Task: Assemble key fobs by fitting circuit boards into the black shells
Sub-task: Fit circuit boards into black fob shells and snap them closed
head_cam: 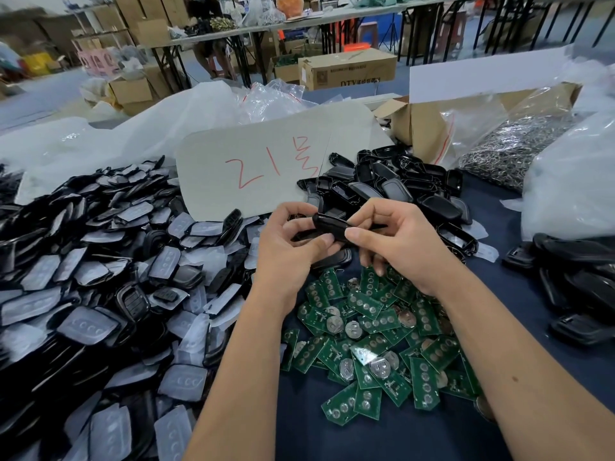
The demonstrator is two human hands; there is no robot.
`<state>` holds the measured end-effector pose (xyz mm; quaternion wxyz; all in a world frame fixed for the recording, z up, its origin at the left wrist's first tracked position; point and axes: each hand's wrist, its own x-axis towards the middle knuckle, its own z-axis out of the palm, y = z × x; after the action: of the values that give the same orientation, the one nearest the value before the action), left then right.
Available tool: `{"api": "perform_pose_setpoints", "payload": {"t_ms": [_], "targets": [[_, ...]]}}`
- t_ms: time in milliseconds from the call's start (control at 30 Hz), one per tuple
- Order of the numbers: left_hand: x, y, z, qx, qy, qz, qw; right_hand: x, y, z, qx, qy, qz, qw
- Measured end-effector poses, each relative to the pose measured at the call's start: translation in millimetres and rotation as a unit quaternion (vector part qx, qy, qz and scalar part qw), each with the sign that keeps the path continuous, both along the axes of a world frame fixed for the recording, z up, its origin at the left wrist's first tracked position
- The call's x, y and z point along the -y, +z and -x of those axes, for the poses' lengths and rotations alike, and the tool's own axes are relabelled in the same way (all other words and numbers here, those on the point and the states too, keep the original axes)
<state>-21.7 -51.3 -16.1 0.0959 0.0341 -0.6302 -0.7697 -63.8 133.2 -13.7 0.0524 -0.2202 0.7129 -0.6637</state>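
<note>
A warehouse workbench under a dark blue cloth (382, 437) carries the stock, sorted into heaps around a pale card (266, 161) marked in red. Just below the card, both hands meet on one black shell (329, 227), lifted clear of the heaps, probably so it can be turned and checked. The left hand (286, 247) pinches it between thumb and curled fingers; the right hand (396, 237) grips its other end likewise. Green circuit boards (372, 341) lie heaped below, near the wrists, within easy reach. More empty shells (399, 184) sit right of the card; film-covered button pads (100, 277) spread to its left.
</note>
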Motion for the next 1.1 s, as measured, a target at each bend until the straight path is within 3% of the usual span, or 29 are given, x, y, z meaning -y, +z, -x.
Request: {"api": "perform_pose_setpoints", "payload": {"t_ms": [200,633,833,1000,1100], "targets": [[4,-5,2,-0.013,0.034,0.100,0.994,1,-4,2,-0.008,-0.001,-0.008,1.000],[-14,6,2,0.025,0.059,0.181,0.981,2,5,-2,0.013,-0.027,-0.017,0.999],[-82,17,5,0.053,-0.034,0.188,0.980,-75,20,-7,-0.030,-0.167,-0.134,0.976],[-171,16,9,0.070,-0.116,0.251,0.958,-149,38,-15,-0.045,-0.244,-0.342,0.906],[-202,14,1,0.049,-0.160,0.333,0.928,-176,47,-26,-0.029,-0.246,-0.401,0.882]]}}
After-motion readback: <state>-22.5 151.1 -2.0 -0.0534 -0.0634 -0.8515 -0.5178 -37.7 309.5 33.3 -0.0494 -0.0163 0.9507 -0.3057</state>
